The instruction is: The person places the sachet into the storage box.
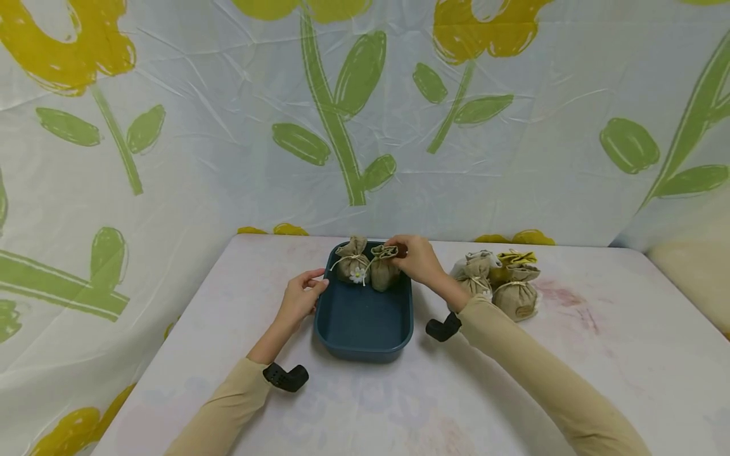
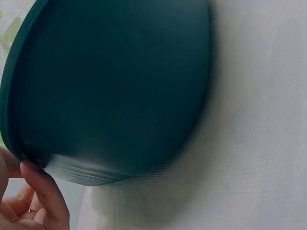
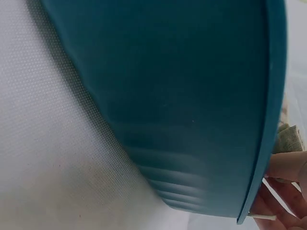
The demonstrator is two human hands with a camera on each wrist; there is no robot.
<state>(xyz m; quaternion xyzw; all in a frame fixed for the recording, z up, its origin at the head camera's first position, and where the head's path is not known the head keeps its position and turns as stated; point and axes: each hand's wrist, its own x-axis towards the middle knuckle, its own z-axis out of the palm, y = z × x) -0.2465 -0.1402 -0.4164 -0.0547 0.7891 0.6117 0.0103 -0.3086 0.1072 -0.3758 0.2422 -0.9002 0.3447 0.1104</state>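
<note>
A dark blue plastic tub (image 1: pixel 365 323) sits on the table. My left hand (image 1: pixel 299 295) pinches its left rim between thumb and fingers; in the left wrist view these fingers (image 2: pixel 45 189) lie at the tub's edge. Inside the tub, at the far end, stand two burlap drawstring pouches. The left pouch (image 1: pixel 348 261) has a white daisy at its tie. Reaching over the right rim, my right hand (image 1: pixel 419 258) pinches the gathered top of the right pouch (image 1: pixel 384 273). The tub wall hides most of that pouch in the right wrist view.
Right of the tub stands a cluster of several pouches, among them a burlap one (image 1: pixel 516 296) and a yellow one (image 1: pixel 516 258). Behind the table (image 1: pixel 228 316) hangs a flower-printed cloth (image 1: pixel 239 126).
</note>
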